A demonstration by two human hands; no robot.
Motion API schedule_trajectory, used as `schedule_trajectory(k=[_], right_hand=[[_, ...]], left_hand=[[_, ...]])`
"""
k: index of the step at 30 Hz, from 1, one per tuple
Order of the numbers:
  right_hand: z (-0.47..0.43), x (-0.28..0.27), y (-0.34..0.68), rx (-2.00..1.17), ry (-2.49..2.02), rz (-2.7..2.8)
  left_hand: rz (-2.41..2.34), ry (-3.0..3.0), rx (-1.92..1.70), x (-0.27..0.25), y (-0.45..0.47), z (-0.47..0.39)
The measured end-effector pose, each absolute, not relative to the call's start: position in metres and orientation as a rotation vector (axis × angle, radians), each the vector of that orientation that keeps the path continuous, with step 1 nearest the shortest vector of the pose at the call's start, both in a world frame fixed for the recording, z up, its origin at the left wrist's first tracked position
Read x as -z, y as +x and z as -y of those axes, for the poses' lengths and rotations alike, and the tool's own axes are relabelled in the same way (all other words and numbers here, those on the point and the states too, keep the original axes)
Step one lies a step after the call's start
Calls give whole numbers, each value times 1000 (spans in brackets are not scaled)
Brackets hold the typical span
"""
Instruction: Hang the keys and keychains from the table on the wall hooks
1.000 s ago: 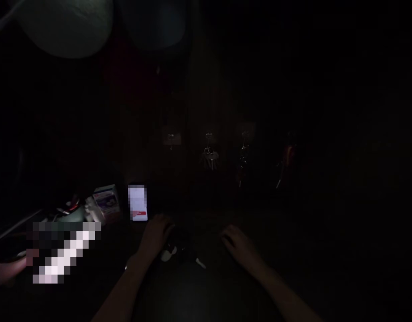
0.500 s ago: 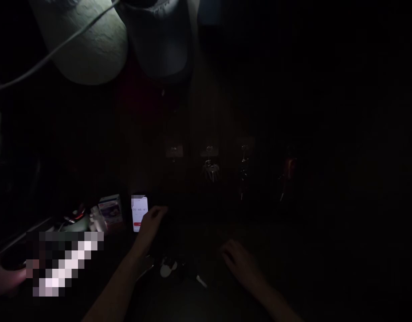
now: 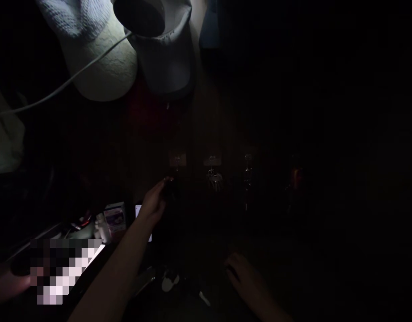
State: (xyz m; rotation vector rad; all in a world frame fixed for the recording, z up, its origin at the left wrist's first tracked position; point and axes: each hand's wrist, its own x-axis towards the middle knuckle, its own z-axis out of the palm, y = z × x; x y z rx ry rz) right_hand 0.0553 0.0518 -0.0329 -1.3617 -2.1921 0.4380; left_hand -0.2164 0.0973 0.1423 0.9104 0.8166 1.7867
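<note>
Holding the left hand (image 3: 154, 201) far and raised, apparently clamped on a dark item (image 3: 172, 190) just below the leftmost hook (image 3: 178, 160); probably held up to hang clear of the surface (image 3: 182, 311), but too dim to be sure. Resting the right hand (image 3: 242, 273) near, well apart from the left, loosely curled; cannot tell whether on anything. Showing near a white tag (image 3: 167, 283), perhaps set within easy reach, and far a key bunch (image 3: 215, 180), hung to dangle freely.
</note>
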Motion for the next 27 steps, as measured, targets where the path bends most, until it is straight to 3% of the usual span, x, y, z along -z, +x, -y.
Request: schedule_trajectory(k=[13, 27], right_hand=[[-53, 36, 55, -404, -1363, 2187], [-47, 23, 54, -469, -1396, 2228]], left_hand=[[-1125, 1304, -2097, -164, -195, -107], [-1524, 1870, -2159, -155, -187, -118]])
